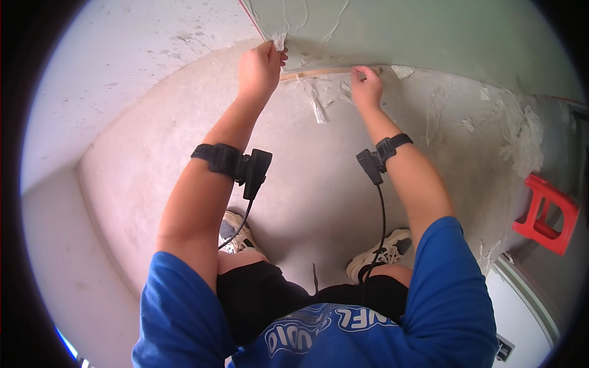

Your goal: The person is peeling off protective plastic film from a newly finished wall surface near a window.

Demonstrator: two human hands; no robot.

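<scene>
My left hand (257, 69) is at the foot of the corner where the white wall meets the pale green wall. Its thumb and fingers pinch a crumpled scrap of whitish film (279, 43). Thin pale strands (301, 16) run up the green wall (437, 32) from near that scrap. A narrow wooden strip (317, 73) lies along the base of the green wall. My right hand (368, 89) is at the strip's right end, thumb and forefinger curled into a ring. Whether those fingertips grip the strip is hidden.
Torn film pieces (317, 108) lie on the concrete floor (299, 170) between my hands. A larger heap of film (522, 133) is at the right. Nearby are a red plastic step stool (547, 214) and a white box-like object (515, 303). A white wall (138, 60) borders the left.
</scene>
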